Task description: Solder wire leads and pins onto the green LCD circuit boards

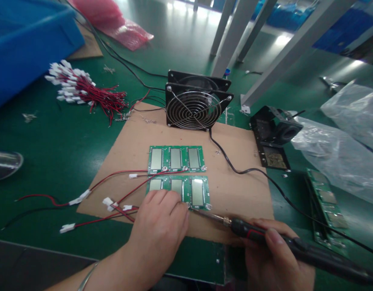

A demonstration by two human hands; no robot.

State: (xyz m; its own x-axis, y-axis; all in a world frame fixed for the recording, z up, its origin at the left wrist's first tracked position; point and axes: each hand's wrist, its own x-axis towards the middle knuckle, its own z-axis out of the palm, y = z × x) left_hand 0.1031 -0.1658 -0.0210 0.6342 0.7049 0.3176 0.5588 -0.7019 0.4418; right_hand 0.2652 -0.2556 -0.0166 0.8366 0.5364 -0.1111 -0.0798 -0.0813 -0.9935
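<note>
My right hand is wrapped round the black handle of a soldering iron, whose tip reaches the lower edge of the nearer green circuit board. My left hand lies over the left part of that board, fingers bent and pressed together near the iron's tip; what they hold, if anything, is hidden. A second green board with three displays sits just behind. Red and black wires with white connectors run left from the boards. Both boards rest on brown cardboard.
A black fan stands behind the boards, its cable crossing to the right. Further right are an iron stand, stacked boards and clear plastic bags. A bundle of red wires and a blue bin are at left.
</note>
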